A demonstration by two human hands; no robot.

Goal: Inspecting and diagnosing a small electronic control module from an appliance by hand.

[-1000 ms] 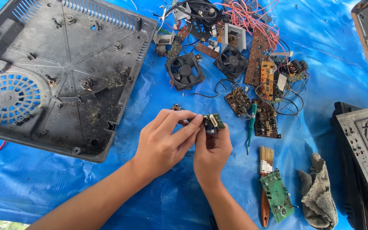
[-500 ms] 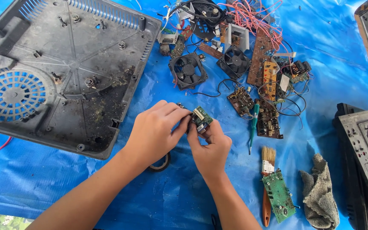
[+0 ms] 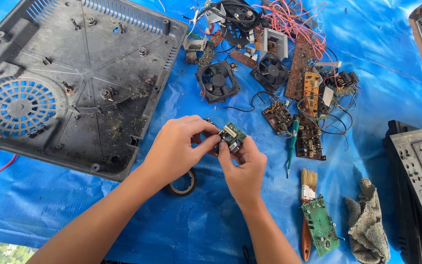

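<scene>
— What is being held, and where?

— A small green circuit board [image 3: 232, 134], near the middle of the view, above the blue tarp [image 3: 64, 205]. Both hands pinch it: the left hand [image 3: 174, 149] at its nine o'clock, the right hand [image 3: 244, 166] at its six o'clock.

— How are the fingers set?

— Closed narrowly on the board. The left thumb and forefinger grip its left edge; the right thumb presses its lower corner. The fingers cover the board's underside, and a dark part behind it is too hidden to make out.

— Anything else obscured?

— A roll of dark tape [image 3: 184, 183] at seven o'clock lies half under the left wrist. At three o'clock a grey casing [image 3: 418, 166] is cut off by the frame edge.

— Count what lies around.

— Two black fans [image 3: 217, 80] at twelve o'clock. One large black housing base [image 3: 69, 78] at ten o'clock. One green-handled screwdriver [image 3: 291, 146] at three o'clock, beside several brown boards [image 3: 310, 139] tangled in wire. At five o'clock, one brush [image 3: 307, 205], one larger green board [image 3: 320, 226] lying across it, and one grey rag [image 3: 367, 222].
</scene>
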